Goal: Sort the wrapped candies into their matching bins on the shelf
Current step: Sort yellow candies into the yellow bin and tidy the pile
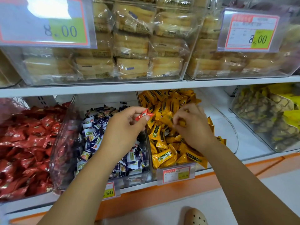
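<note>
Reading near to far: orange shelf lip, then three clear plastic bins side by side. These are the red-wrapper bin on the left, the blue-and-white-wrapper bin in the middle and the yellow-wrapper bin on the right.

Left hand pinches a small red foil-wrapped candy between thumb and fingertips, above the divider between the middle and yellow bins. Candy's long axis runs roughly left to right, left end slightly lower.

Right hand sits just beside it over the yellow pile, fingers curled downward. Blur hides whether they hold a yellow piece, so cannot tell.

Key relation: the matching red bin lies to the left of the candy, with the whole middle bin between. Left hand is nearer and already has the grip — my call is a leftward carry across the blue-and-white pile, then a drop over the red heap.

Farthest back, clear boxes of wrapped pale pastries on the upper shelf — not relevant.
</note>
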Motion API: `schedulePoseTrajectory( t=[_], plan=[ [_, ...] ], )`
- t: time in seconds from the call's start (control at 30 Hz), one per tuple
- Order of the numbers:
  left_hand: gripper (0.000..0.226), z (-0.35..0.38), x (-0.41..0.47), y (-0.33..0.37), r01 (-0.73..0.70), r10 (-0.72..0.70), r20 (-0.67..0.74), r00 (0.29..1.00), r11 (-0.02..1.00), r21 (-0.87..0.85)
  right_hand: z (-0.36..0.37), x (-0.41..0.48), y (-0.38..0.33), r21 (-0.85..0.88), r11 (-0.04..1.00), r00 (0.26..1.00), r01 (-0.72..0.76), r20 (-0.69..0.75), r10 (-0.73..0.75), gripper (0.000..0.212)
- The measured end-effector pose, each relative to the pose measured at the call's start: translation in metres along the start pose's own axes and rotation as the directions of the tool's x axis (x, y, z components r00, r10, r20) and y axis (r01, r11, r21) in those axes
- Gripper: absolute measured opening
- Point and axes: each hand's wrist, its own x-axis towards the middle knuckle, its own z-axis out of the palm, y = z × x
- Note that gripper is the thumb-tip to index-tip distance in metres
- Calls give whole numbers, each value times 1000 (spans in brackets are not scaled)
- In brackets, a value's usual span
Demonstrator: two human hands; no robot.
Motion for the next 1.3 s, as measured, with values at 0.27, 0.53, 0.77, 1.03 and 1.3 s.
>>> schedulePoseTrajectory(
  t=[0.27, 0.53, 0.77, 1.03, 1.3],
  plan=[
    [18, -12, -1, -2, 9, -10, 15, 1000, 999, 41, -10, 1, -7, -67, 998, 956, -6, 291, 25, 21],
    [15, -27, -8, -3, 9, -8, -10, 1000, 999, 54, -1, 5, -16, -171, 984, 965, -45, 248, 88, 3],
    [14, -75, -14, -9, 40, -26, -130, 991, 993, 111, -22, 17, -61, 442, 892, 995, -94, 56, 77, 8],
    [17, -160, -32, -42, 213, -89, -451, 888, 949, 233, 20, 16, -114, 334, 943, 979, 3, 191, -71, 27],
    [26, -213, -38, -96, 278, -93, -435, 895, 881, 383, 28, 13, -129, 297, 955, 989, 25, 131, -66, 24]
  ],
)
